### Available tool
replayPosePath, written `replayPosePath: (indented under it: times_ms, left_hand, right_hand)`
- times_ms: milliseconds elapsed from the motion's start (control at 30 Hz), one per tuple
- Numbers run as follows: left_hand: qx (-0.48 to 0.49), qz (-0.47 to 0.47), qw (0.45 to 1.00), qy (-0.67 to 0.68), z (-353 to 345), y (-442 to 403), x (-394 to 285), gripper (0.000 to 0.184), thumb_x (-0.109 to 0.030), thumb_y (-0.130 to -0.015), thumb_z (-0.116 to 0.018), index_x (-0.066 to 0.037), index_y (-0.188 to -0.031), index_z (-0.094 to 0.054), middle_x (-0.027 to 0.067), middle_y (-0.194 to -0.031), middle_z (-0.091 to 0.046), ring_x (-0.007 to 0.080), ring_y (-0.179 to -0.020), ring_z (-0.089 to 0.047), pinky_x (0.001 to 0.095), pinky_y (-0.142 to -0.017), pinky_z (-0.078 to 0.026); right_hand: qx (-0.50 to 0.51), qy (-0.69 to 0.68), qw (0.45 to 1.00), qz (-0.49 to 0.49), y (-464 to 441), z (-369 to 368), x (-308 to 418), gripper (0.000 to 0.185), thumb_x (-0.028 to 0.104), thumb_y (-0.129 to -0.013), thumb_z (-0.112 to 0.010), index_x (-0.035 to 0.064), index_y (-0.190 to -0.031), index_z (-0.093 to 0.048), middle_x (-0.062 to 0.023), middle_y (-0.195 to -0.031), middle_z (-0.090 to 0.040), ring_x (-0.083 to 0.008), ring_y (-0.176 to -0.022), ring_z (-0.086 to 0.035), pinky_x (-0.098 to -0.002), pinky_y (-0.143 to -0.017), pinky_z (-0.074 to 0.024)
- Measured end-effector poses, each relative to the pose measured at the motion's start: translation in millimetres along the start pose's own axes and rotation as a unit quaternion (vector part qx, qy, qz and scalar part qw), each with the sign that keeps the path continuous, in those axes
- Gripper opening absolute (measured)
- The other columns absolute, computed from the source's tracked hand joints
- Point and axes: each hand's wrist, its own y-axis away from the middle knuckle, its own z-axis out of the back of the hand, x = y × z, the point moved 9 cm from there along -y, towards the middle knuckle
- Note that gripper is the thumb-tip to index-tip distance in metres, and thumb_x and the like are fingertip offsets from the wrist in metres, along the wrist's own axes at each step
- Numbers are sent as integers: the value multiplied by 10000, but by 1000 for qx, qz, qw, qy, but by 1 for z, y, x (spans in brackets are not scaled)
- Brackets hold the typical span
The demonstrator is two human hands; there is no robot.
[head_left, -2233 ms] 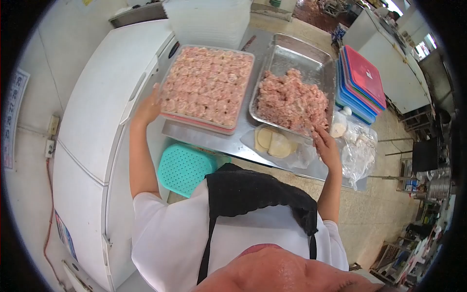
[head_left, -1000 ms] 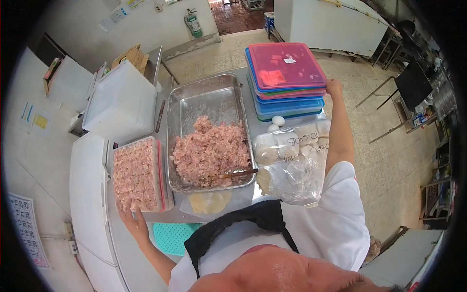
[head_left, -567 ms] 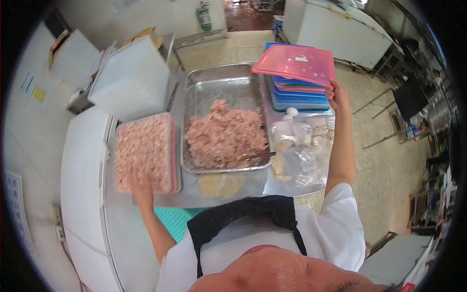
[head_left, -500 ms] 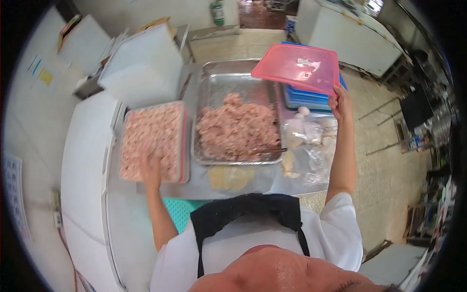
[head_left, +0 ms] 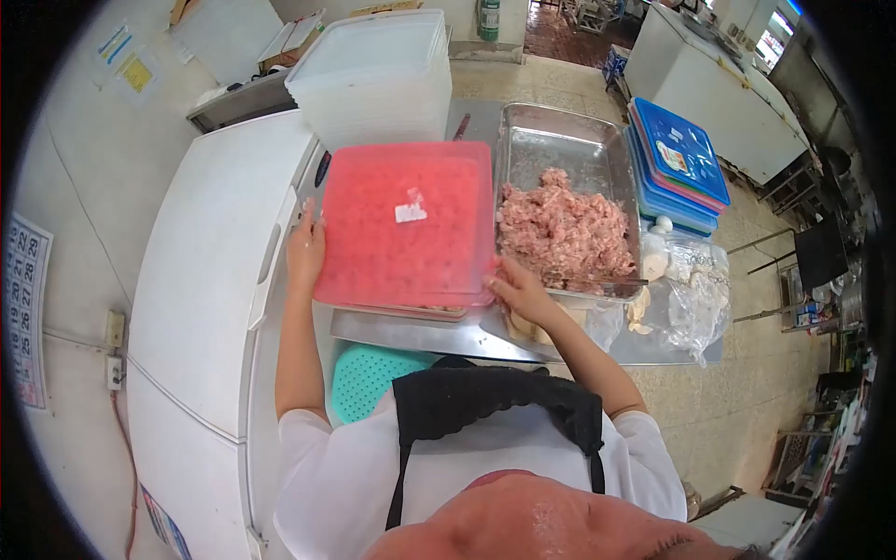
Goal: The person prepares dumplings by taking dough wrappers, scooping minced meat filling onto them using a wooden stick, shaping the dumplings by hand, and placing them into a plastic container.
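Note:
A translucent red plastic lid (head_left: 383, 266) lies over the square container (head_left: 439, 312) at the left of the table; pieces of meat show faintly through it. My right hand (head_left: 519, 291) holds the lid's near right corner, with thumb and fingers closed at the edge. Along the lid's left side is my left hand (head_left: 305, 247), its fingers stretched out by the edge and holding nothing. To the right of the container stands a deep metal tray (head_left: 560, 131) with ground meat (head_left: 569, 229) heaped in its near half. A dark utensil handle (head_left: 627, 281) sticks out over the tray's near right corner.
Stacked white containers (head_left: 373, 89) stand behind the lidded one. Blue and pink lids (head_left: 679, 154) are piled right of the tray. Nearby lie eggs (head_left: 663, 224) and clear plastic bags (head_left: 695, 299). A teal perforated stool (head_left: 373, 378) sits below the table's front edge.
The red lid has come from the right side onto the container of meat pieces, carried by my right hand. My left hand has left the meat for the lid's left edge. The view has shifted left.

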Motion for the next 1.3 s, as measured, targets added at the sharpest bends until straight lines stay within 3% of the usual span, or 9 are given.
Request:
replayPosePath:
  times_ms: [133, 233, 467, 533, 733, 933, 1033, 1133, 1300]
  left_hand:
    - [6, -93, 985, -148, 2, -18, 22, 333, -256, -958, -492, -63, -1203, -609, 243, -1006, -608, 407, -907, -599, 465, -768, -496]
    - [19, -92, 979, -183, -9, -35, 36, 331, -270, -954, -490, -44, -1150, -631, 215, -943, -614, 390, -883, -603, 462, -763, -494]
    - [88, -39, 992, -88, -19, -45, 36, 340, -255, -967, -475, -59, -1217, -597, 253, -1033, -619, 421, -948, -603, 457, -791, -484]
    - [127, 7, 988, -84, -19, -39, 36, 336, -238, -961, -495, -59, -1227, -598, 237, -1163, -594, 399, -1045, -593, 432, -853, -480]
    - [99, -100, 990, -22, -14, -44, 50, 358, -307, -966, -464, -67, -1178, -623, 241, -1002, -639, 433, -945, -602, 466, -802, -477]
    - [132, -22, 989, -61, -80, -171, 67, 432, -376, -964, -420, -19, -1079, -636, 247, -964, -651, 426, -961, -597, 463, -795, -471]
    - [147, -42, 980, -126, -142, -222, 100, 407, -326, -967, -418, 14, -1029, -633, 257, -934, -654, 433, -912, -613, 487, -780, -474]
    - [205, -182, 925, -263, -166, -229, 98, 393, -277, -971, -401, 39, -949, -633, 280, -905, -647, 445, -870, -619, 512, -782, -473]
    - [180, -173, 926, -282, -173, -232, 107, 348, -244, -972, -393, 5, -924, -631, 275, -883, -647, 449, -858, -618, 526, -771, -472]
  right_hand:
    - [54, 340, 939, 5, -14, -25, 30, 286, 309, -920, -570, 30, -945, -628, -158, -875, -656, -282, -728, -644, -423, -664, -499]
    - [-5, 461, 880, 117, -42, -13, 66, 311, 332, -914, -552, 37, -849, -624, -184, -838, -640, -367, -691, -618, -478, -661, -491]
    - [-223, 574, 718, 325, -151, 16, 123, 393, 355, -883, -564, 54, -1134, -594, -147, -1147, -579, -327, -1051, -557, -442, -835, -478]
    - [-217, 562, 750, 275, -176, 14, 92, 451, 368, -887, -556, 43, -1198, -568, -161, -1160, -571, -331, -1064, -549, -449, -868, -459]
    - [-224, 532, 787, 219, -175, 16, 67, 580, 428, -893, -529, 35, -1318, -488, -185, -1256, -524, -351, -1122, -520, -461, -931, -421]
    - [-205, 498, 827, 164, -176, 21, 61, 631, 470, -894, -512, 34, -1346, -458, -188, -1298, -484, -350, -1149, -500, -463, -946, -407]
    - [-200, 501, 827, 160, -175, 21, 62, 661, 488, -888, -515, 35, -1365, -443, -183, -1306, -472, -347, -1167, -483, -458, -953, -397]
    - [-207, 490, 825, 190, -176, 21, 60, 683, 502, -876, -528, 32, -1365, -444, -180, -1291, -480, -348, -1168, -479, -457, -949, -395]
    - [-188, 472, 845, 168, -180, 25, 61, 678, 521, -859, -545, 25, -1317, -481, -186, -1272, -489, -358, -1190, -458, -471, -989, -357]
